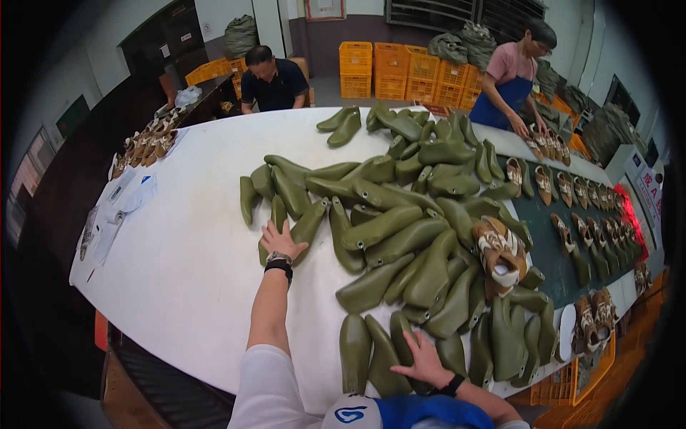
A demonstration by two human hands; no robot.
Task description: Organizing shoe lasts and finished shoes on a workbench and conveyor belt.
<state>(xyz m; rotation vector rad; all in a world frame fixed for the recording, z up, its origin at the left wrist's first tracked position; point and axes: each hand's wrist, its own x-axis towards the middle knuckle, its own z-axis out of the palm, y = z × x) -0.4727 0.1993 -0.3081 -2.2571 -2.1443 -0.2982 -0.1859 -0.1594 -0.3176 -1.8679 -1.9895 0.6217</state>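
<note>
My left hand (283,242), with a watch and a dark band at its wrist, lies with spread fingers over a pair of green shoe lasts (309,227) at the left of the pile. Close to the near table edge, my right hand (426,362) is open too, its fingers apart over another green last (402,337). Two upright lasts (355,352) stand side by side just left of it. Many more lasts (411,239) lie heaped in the middle, and a brown and white shoe pair (500,252) rests on top of them.
A white table (193,236) spans the view. Rows of shoes and lasts sit on a green belt (537,227) at right. Papers (118,207) and shoes (146,146) lie at left. Two people work beyond, before orange crates (389,70). A crate (597,375) stands below the right edge.
</note>
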